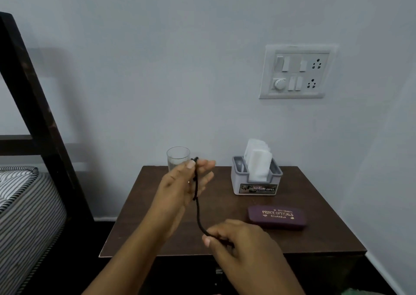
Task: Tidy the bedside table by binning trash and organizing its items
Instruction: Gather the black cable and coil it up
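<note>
A black cord stretches between both hands above the dark brown bedside table. My left hand is raised over the table's back left, pinching the cord's upper end between thumb and fingers. Lower and nearer, my right hand grips the cord's other end over the table's front edge. On the table stand a clear glass at the back left, a grey holder with white tissues at the back, and a maroon spectacle case at the right.
A bed with a striped mattress and a dark wooden frame stands left of the table. A switchboard is fixed on the pale wall above the table's right side. The table has a drawer front below its top.
</note>
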